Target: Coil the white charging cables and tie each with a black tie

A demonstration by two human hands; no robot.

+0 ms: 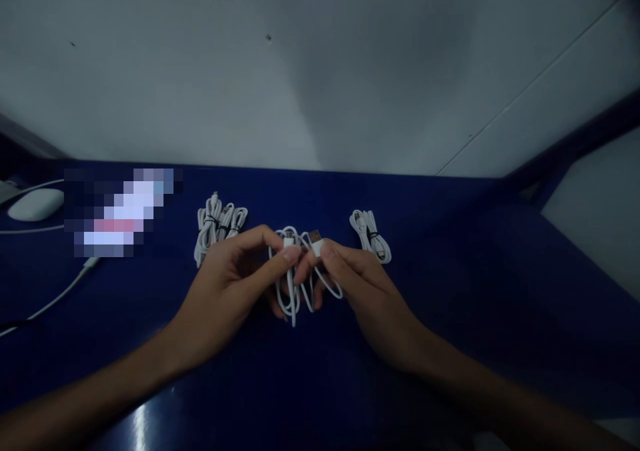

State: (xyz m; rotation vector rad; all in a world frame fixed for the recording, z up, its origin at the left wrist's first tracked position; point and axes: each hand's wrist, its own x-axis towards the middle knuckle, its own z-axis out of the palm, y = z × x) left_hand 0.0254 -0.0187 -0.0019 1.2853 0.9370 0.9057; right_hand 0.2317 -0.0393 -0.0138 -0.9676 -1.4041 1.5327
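A white USB cable, looped in loose coils, hangs between my two hands above the blue table. My left hand pinches it near one plug, thumb and forefinger closed on the coil. In my right hand the other end is gripped, its metal USB plug pointing up and away from me. Behind my left hand lies a group of white cables bundled with dark ties, partly hidden by that hand. Another tied white cable bundle rests just beyond my right hand.
At the left a blurred-out bright object lies with a white cord running from it. A white rounded object like a mouse sits farther left. A pale wall rises along the back edge of the blue table.
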